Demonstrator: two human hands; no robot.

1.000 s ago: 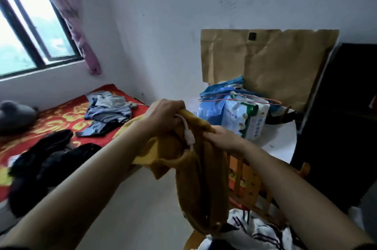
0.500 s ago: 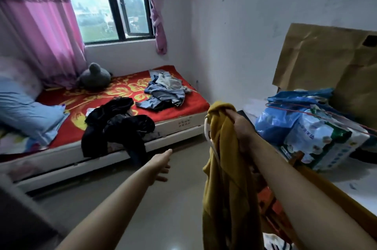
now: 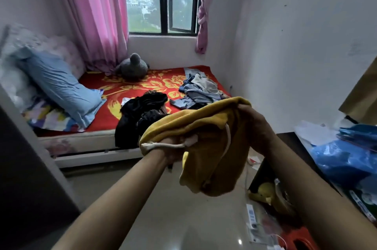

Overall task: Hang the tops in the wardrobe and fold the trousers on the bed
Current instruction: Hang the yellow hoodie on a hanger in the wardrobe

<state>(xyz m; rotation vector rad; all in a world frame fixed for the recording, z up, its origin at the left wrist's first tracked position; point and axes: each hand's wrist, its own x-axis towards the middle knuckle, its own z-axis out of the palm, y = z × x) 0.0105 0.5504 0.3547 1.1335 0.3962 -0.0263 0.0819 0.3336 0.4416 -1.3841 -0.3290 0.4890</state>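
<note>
Both hands stretch a mustard drawstring garment [image 3: 206,127] between them at the centre of view, probably to open its upper edge and find out how it lies before it is hung or folded. The left hand [image 3: 173,154] grips one bunched end from underneath, its fingers mostly buried in cloth. The right hand [image 3: 256,125], at 3 o'clock from it, curls its fingers over the other end.

The fabric looks thick, soft and fleecy, and it sags in heavy folds toward 6 o'clock. A white cord [image 3: 169,145] lies across the left wrist. I cannot tell whether the piece is a hooded top or trousers.

Beyond, at 12 o'clock, the bed [image 3: 114,86] has a red cover with a yellow flower pattern. On it lie a limp black heap [image 3: 142,113] and, at 1 o'clock, a crumpled blue-grey heap [image 3: 200,90], both unsorted.
</note>
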